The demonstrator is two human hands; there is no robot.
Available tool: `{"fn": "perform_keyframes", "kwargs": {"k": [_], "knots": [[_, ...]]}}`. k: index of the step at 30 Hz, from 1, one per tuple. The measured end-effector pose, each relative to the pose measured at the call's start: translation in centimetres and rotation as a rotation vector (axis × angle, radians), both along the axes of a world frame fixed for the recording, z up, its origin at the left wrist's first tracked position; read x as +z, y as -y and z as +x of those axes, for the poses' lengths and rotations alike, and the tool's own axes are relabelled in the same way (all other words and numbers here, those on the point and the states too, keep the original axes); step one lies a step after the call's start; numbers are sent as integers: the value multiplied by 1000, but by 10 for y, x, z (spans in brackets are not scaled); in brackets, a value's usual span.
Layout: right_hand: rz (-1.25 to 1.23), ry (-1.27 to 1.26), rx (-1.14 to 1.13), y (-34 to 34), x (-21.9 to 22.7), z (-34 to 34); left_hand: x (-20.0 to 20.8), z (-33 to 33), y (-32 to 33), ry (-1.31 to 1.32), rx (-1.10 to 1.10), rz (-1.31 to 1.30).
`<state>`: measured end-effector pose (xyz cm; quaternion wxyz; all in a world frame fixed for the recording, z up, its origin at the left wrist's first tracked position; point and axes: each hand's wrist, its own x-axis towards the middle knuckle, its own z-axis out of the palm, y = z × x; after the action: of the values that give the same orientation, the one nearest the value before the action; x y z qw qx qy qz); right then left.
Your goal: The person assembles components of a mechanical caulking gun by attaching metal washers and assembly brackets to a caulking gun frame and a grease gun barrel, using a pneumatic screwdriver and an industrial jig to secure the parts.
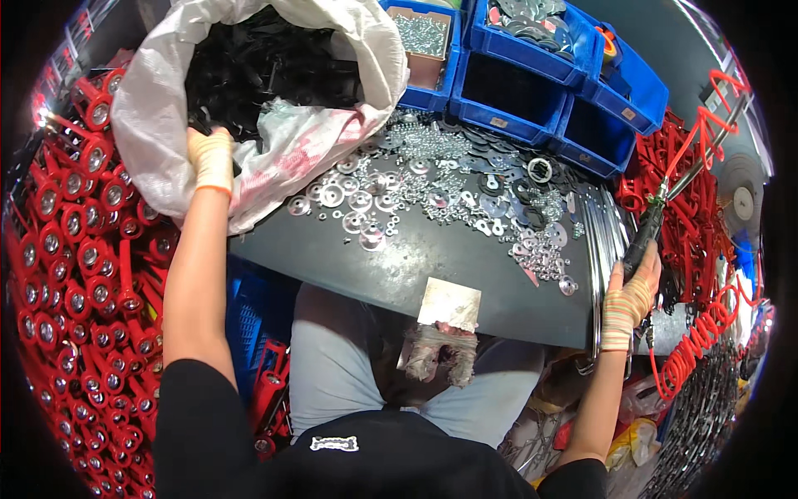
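Note:
My left hand (pixel 211 158), wrapped in pale tape, is at the near left rim of a big white woven sack (pixel 154 108) full of black parts (pixel 266 71). Its fingers look closed round one black part, whose dark end shows beside the hand; the fingertips are partly hidden. Over at the right edge of the bench, my right hand (pixel 629 303), also taped, is wrapped round the black grip of an air tool (pixel 642 246). A metal shaft runs from the grip up to the right, close to a red coiled hose (pixel 702 125).
The dark bench (pixel 332 254) carries loose washers, nuts and discs (pixel 366 200). Blue bins (pixel 515 104) stand at its back, and long metal rods (pixel 600 233) lie at its right. A metal fixture (pixel 449 303) juts from the front edge. Red handled parts (pixel 83 291) pile up left.

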<state>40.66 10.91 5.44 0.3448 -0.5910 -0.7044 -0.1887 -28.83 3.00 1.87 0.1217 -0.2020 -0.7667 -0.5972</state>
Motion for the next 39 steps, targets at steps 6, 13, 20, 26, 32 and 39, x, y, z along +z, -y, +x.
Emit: {"fn": "perform_keyframes", "kwargs": {"k": [6,13,20,26,32,39], "knots": [[-274,-42,725,-22,11,-125,96,180,34,863,-1085,969],[-600,58,552,-65,-31,-239,43,292,47,1058,-1176,666],[-404,-87,635,-51,-10,-168,13,297,78,1095,-1024,500],[-495,82,268,-103,-7,-104,19,319,61,1063,-1104,462],[-683,346,109,-114,11,-141,37,347,31,942,-1249,342],[-922,-1505,977,64,34,-195,35,366,34,577,-1189,256]]}}
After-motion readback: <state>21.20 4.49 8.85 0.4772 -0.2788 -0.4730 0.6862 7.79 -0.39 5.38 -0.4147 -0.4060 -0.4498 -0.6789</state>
